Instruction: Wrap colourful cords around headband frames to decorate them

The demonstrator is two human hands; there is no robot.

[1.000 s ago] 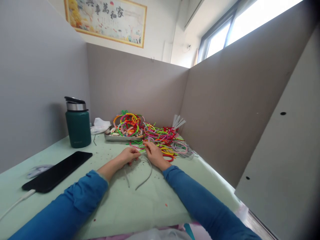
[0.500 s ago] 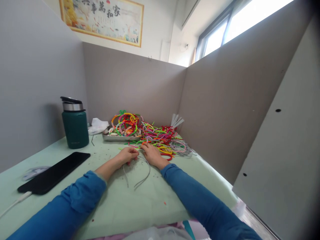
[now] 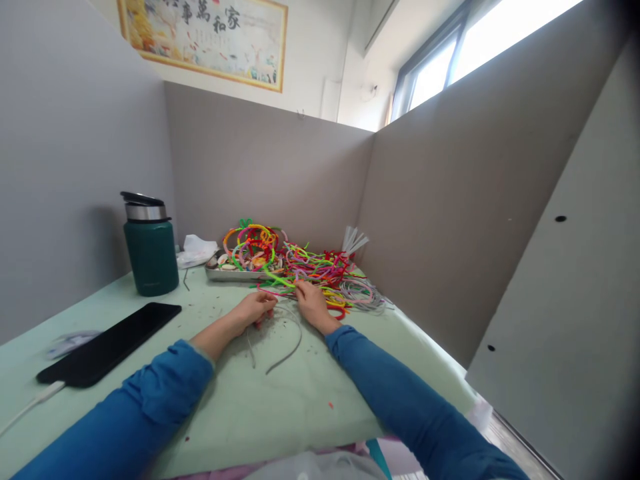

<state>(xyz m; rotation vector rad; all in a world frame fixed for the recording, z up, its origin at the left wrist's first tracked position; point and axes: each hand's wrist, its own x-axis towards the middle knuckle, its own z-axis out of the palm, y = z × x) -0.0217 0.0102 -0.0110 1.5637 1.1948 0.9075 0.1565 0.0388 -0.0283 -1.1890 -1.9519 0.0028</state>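
Slightly farther right than half a second ago, the right hand (image 3: pixel 314 305) now pinches a lime-green stem (image 3: pixel 276 277) between its fingertips, the stem slanting up leftward before the metal tray (image 3: pixel 233 275). Beside it, the left hand (image 3: pixel 254 310) has its fingers closed on a bent grey wire (image 3: pixel 299 333), both ends pointing nearward over the green cloth (image 3: pixel 280 420). Behind lies the colourful stem pile (image 3: pixel 325 268).

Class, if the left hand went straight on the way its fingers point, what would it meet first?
Most likely the right hand, whose fingertips pinch a fuzzy green stem. A pink stem lies near that line and might come sooner; depth is unclear.
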